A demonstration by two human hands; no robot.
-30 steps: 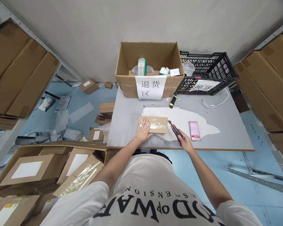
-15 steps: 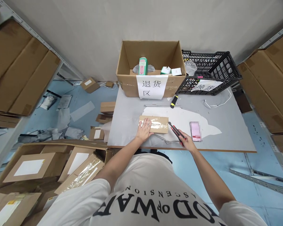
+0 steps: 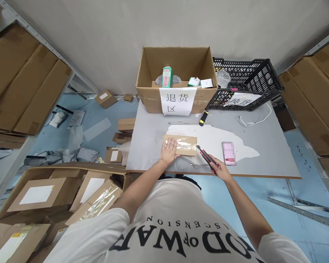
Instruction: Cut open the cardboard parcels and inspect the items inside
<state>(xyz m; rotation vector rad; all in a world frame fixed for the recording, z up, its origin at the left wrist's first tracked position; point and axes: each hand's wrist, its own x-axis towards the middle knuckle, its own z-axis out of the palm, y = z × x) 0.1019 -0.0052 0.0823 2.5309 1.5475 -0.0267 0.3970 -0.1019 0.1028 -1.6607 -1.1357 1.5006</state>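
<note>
**Currently: taped carton (image 3: 186,146) under the left hand (image 3: 168,151), cutter (image 3: 208,159) at its right end**

Head view. The carton lies flat on the table (image 3: 274,155), near the front edge. The left hand rests on the carton's left part, fingers extended, not clenched around it. The right hand (image 3: 219,168) grasps the red-and-black cutter, its tip directed at the carton's right end; whether tip and cardboard touch cannot be told. The carton is therefore beneath the left hand and apart from the right. A phone (image 3: 228,153) lies just beside the right hand. In judgement, the step in hand is lining up a cut through the tape; the next move calls for a firm hold, a shallow blade and left fingers clear of its path.
</note>
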